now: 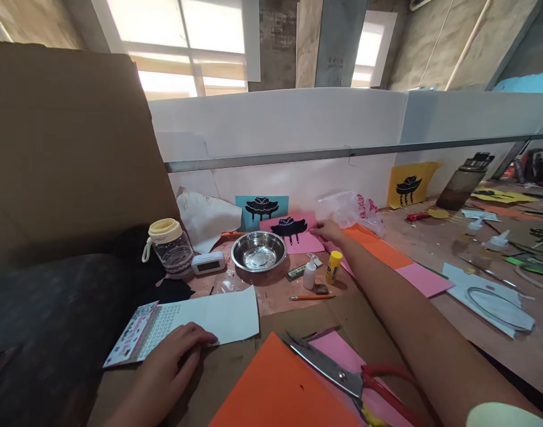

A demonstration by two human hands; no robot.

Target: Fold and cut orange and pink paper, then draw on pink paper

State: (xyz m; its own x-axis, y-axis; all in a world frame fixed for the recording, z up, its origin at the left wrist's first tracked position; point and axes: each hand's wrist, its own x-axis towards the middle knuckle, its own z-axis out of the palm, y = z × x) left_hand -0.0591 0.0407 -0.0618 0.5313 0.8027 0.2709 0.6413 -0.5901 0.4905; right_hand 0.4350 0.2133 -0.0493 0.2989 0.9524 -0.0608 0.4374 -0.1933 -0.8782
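My left hand point(177, 356) lies at the near edge of a white sheet point(226, 314), fingers loosely stretched and nothing gripped. That sheet carries rows of small clear beads point(162, 323) and a printed pink strip at its left end. Stretched far forward, my right hand point(329, 231) pinches the right edge of a pink card point(307, 242) with a black hat cut-out point(289, 228) on it. Behind it leans a blue card point(247, 220) with a similar hat. Large red-handled scissors point(329, 365) lie open across orange paper point(271, 391) near me.
A steel bowl point(259, 252), white timer point(208, 263) and lidded jar point(170, 249) stand left of centre. Nearby are a squeeze bottle point(310, 274), yellow glue stick point(333, 267) and pencil point(311, 297). A dark bottle point(463, 181) and a yellow card point(409, 185) stand at the right.
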